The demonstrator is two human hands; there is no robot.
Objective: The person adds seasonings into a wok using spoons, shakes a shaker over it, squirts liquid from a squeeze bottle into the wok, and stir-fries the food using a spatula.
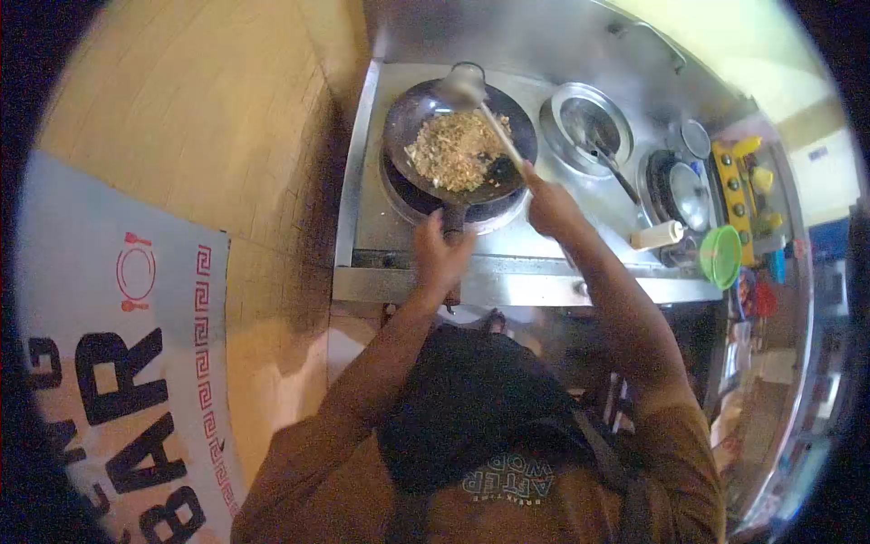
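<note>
A dark wok (pixel 399 150) sits on the left burner of the steel stove, holding a heap of fried rice (pixel 458 150) with browned bits in it. My left hand (pixel 441 254) is closed around the wok's short handle (pixel 454 218) at the near side. In my right hand (pixel 553 207) is the long handle of a ladle (pixel 501 131), which slants across the wok. Its bowl, blurred by motion, is over the far rim, above the rice.
Right of the wok stands a round metal pot (pixel 555 122) with a dark-handled utensil (pixel 619 172) in it. Beyond are a lidded pan (pixel 686 195), a pale squeeze bottle (pixel 659 236), a green basket (pixel 720 257) and a yellow rack (pixel 730 190). A printed banner (pixel 136 299) hangs at left.
</note>
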